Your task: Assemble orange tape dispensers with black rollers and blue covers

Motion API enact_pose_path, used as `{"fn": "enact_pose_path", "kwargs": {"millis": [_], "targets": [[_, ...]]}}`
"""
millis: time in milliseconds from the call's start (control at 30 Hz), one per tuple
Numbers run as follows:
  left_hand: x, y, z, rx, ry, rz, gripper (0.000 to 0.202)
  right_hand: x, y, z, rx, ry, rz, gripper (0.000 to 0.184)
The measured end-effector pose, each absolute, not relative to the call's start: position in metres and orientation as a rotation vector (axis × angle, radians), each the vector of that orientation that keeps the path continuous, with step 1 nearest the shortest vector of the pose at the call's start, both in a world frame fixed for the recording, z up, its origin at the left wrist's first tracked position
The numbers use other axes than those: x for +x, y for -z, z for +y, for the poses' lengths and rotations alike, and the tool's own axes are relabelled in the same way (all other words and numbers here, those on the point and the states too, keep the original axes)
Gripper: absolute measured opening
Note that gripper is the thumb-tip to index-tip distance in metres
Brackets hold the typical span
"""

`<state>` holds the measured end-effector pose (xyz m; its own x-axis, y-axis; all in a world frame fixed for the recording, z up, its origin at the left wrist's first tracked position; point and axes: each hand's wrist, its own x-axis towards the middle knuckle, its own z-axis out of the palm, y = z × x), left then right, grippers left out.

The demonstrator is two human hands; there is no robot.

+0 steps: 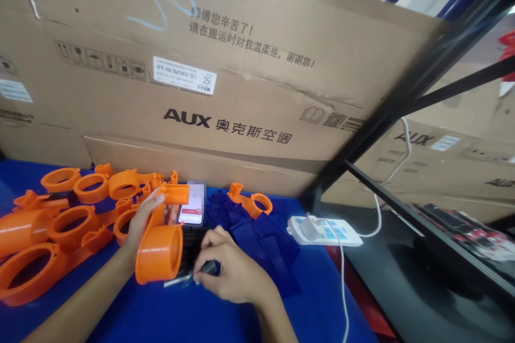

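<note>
My left hand (145, 213) is closed around the arm of an orange plastic tape dispenser body (159, 254), its round hub hanging low and facing right. Just right of it, my right hand (227, 268) is closed in a pinch low over the blue table. What its fingertips hold is too small to make out. Dark pieces (193, 241) lie between the two hands, partly hidden by my fingers. Small shiny metal pieces (179, 280) lie by my right fingertips. Behind the held body, a phone (192, 209) with a lit screen stands partly covered.
Several more orange dispenser bodies (74, 225) crowd the table's left side. Another orange body (251, 202) lies at the back, beside dark blue flat pieces (265, 241). A white power strip (325, 230) with cables sits right. A large cardboard box (225, 96) walls off the back.
</note>
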<state>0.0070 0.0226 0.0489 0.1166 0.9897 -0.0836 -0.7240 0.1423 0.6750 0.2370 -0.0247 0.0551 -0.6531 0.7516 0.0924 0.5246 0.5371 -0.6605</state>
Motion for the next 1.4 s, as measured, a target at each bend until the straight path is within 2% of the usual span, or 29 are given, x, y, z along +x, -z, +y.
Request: {"fn": "enact_pose_path", "kwargs": {"millis": [167,500,1000,1133,1200,1367,1400], "targets": [[0.013,-0.05,0.018,0.737,-1.391,0.639,0.02,0.23,-0.051,-0.024,-1.052,-0.858,-2.435,0.001],[0.011,-0.05,0.018,0.669,-1.368,0.623,0.017,0.224,-0.052,-0.026,-0.923,-0.805,-2.4,0.001],[0.013,-0.053,0.018,0.612,-1.385,0.615,0.017,0.209,-0.029,-0.025,-0.962,-0.509,-2.579,0.01],[0.015,-0.05,0.018,0.568,-1.413,0.641,0.021,0.214,-0.04,-0.025,-0.977,-0.459,-2.457,0.01],[0.017,-0.046,0.019,0.572,-1.417,0.656,0.024,0.22,-0.047,-0.025,-1.035,-0.409,-2.337,0.016],[0.022,-0.036,0.021,0.82,-1.245,0.66,0.019,0.231,-0.056,-0.021,-1.112,-0.365,-1.971,0.018],[0.023,-0.034,0.02,0.867,-1.201,0.648,0.019,0.232,-0.056,-0.02,-1.105,-0.388,-1.908,0.023]]}}
